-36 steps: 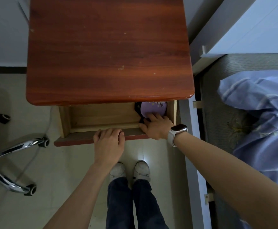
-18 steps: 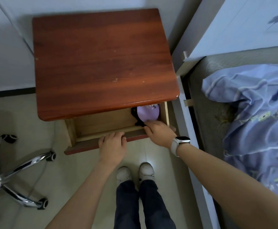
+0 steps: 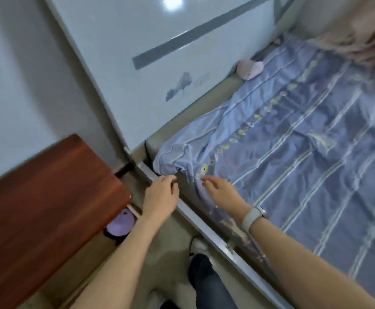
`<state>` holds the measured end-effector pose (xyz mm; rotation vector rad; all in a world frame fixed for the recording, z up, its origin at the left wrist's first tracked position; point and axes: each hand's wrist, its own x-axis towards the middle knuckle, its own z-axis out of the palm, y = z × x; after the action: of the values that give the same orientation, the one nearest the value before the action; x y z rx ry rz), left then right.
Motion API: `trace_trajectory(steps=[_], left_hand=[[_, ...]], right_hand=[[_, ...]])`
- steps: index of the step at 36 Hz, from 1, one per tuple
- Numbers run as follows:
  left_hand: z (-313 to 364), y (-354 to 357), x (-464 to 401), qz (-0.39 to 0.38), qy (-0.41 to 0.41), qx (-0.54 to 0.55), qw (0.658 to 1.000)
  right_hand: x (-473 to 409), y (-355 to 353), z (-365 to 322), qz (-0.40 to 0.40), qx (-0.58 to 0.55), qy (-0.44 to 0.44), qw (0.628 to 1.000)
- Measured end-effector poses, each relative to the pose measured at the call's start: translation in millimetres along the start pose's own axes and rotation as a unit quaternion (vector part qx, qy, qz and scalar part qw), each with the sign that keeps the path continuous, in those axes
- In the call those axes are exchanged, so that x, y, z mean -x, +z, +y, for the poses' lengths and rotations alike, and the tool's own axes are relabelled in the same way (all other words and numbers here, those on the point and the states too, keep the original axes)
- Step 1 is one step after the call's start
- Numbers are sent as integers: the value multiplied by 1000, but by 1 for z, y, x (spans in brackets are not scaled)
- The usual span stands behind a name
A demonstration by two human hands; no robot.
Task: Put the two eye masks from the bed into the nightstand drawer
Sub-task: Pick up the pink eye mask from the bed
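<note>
A purple eye mask lies in the open drawer, just showing under the edge of the red-brown nightstand top. A pink eye mask rests far back on the bed by the white headboard. My left hand hovers over the bed's near corner, fingers loosely curled and empty. My right hand, a watch on its wrist, reaches over the blue striped quilt with fingers spread, holding nothing. The view is blurred.
The bed's grey side rail runs diagonally between the floor and the quilt. A pinkish blanket is bunched at the far right corner. My legs and a white shoe stand on the floor beside the nightstand.
Both hands have left the drawer front and moved right toward the bed. The view has swung from the nightstand to the bed. The purple mask stays in the drawer.
</note>
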<state>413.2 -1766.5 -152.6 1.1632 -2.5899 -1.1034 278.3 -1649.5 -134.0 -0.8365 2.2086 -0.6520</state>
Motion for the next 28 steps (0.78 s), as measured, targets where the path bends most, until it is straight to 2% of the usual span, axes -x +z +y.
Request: trace_trajectory(steps=[6, 12, 21, 28], left_hand=[[129, 26, -111, -62, 97, -19, 993], [212, 75, -223, -91, 123, -32, 988], [232, 154, -356, -103, 78, 19, 991], [215, 200, -477, -89, 108, -40, 989]], right_hand=[[-38, -127, 52, 95, -77, 81, 989], [-115, -214, 115, 160, -126, 126, 971], [-251, -255, 202, 159, -88, 160, 970], [-361, -253, 256, 101, 51, 178, 978]])
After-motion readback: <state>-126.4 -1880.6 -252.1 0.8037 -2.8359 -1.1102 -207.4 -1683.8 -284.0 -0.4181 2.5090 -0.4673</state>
